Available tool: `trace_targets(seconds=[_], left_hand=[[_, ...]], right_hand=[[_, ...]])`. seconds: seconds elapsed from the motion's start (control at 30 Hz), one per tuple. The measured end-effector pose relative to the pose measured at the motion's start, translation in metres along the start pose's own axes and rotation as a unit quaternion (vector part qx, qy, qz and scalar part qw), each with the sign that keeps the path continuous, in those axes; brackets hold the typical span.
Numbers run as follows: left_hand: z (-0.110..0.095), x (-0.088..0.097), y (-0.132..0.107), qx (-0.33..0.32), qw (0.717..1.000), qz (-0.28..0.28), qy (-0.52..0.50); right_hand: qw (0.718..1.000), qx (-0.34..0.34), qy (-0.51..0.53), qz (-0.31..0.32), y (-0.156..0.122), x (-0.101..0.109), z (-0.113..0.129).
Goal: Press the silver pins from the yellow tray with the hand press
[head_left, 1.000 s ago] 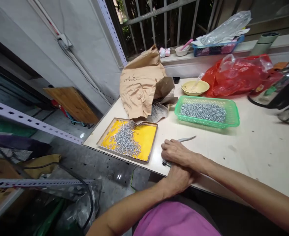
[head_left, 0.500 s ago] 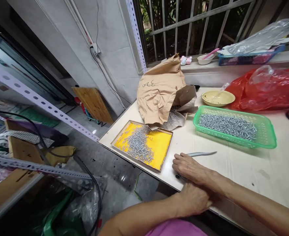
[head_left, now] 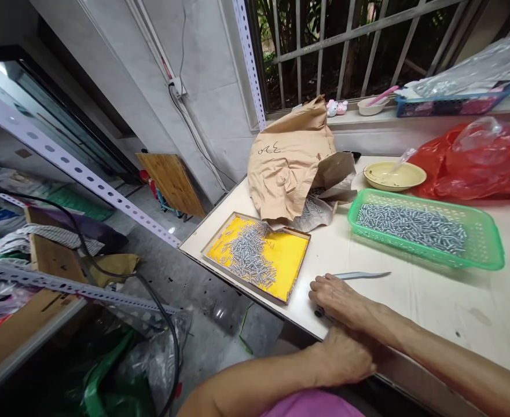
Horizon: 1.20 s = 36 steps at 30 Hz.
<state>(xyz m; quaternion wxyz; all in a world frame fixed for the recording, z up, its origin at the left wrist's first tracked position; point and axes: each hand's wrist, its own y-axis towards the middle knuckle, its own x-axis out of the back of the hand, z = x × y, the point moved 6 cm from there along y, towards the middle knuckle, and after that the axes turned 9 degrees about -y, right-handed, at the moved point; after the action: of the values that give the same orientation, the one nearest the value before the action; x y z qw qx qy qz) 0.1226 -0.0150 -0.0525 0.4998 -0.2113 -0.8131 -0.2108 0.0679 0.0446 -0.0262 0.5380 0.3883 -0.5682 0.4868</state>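
Note:
My right hand (head_left: 337,296) lies on the table near its front edge, fingers curled. A small dark object (head_left: 319,311) shows under its fingers; what it is I cannot make out. Just beyond the knuckles is a slim grey pointed tool (head_left: 367,275), one end hidden by the hand. My left hand (head_left: 348,358) is at the table edge beneath my right wrist, its fingers hidden. Left of the hands, a shallow tray with a yellow bottom (head_left: 290,258) holds a heap of small silvery metal pins (head_left: 248,255). A green plastic basket (head_left: 483,246) with similar pieces stands to the right.
A crumpled brown paper bag (head_left: 283,168) opens toward the tray, metal pieces at its mouth. Behind the basket are a cream bowl (head_left: 396,180) and a red plastic bag (head_left: 476,162). A perforated metal shelf frame (head_left: 102,194) stands at left. A barred window is behind.
The view has turned slightly left, so everything appears a little farther right. Both hands keep about the same pose and place on the table.

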Motion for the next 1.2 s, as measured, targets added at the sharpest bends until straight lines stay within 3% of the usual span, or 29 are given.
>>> trace_targets(seconds=[0.17, 0.33, 0.4, 0.5, 0.6, 0.67, 0.73, 0.8, 0.87, 1.0, 1.1, 1.2], left_hand=[[0.007, -0.002, 0.002, 0.047, 0.997, 0.011, -0.066], [0.005, 0.004, 0.003, 0.043, 0.996, -0.004, -0.075], [0.003, 0.01, 0.003, 0.043, 0.997, -0.019, -0.067], [-0.002, 0.023, 0.002, 0.031, 0.997, -0.047, -0.045], [0.004, 0.043, -0.002, 0.018, 0.995, -0.099, -0.029], [0.025, 0.064, -0.009, 0.047, 0.988, -0.148, -0.016], [0.06, 0.091, -0.021, 0.115, 0.975, -0.188, 0.006], [0.104, 0.12, -0.038, 0.208, 0.955, -0.208, 0.037], [0.143, 0.149, -0.057, 0.281, 0.934, -0.208, 0.077], [0.194, 0.18, -0.082, 0.338, 0.922, -0.123, 0.14], [0.211, 0.182, -0.082, 0.319, 0.932, -0.045, 0.164], [0.217, 0.178, -0.075, 0.278, 0.945, 0.019, 0.173]], right_hand=[[0.998, -0.04, 0.049, 0.03, 0.003, -0.001, -0.007], [0.992, -0.065, 0.105, -0.037, 0.003, 0.0, -0.015], [0.982, -0.075, 0.139, -0.1, -0.005, 0.022, -0.023], [0.949, -0.131, 0.146, -0.247, -0.036, 0.083, -0.047], [0.888, -0.25, 0.081, -0.377, -0.084, 0.138, -0.09], [0.847, -0.332, 0.024, -0.414, -0.114, 0.15, -0.127], [0.843, -0.38, -0.024, -0.379, -0.131, 0.137, -0.162], [0.873, -0.402, -0.056, -0.269, -0.137, 0.102, -0.186], [0.889, -0.385, -0.045, -0.244, -0.141, 0.07, -0.188], [0.906, -0.339, 0.064, -0.247, -0.145, 0.022, -0.142], [0.907, -0.325, 0.161, -0.216, -0.147, -0.003, -0.101], [0.897, -0.334, 0.218, -0.188, -0.152, -0.022, -0.074]])
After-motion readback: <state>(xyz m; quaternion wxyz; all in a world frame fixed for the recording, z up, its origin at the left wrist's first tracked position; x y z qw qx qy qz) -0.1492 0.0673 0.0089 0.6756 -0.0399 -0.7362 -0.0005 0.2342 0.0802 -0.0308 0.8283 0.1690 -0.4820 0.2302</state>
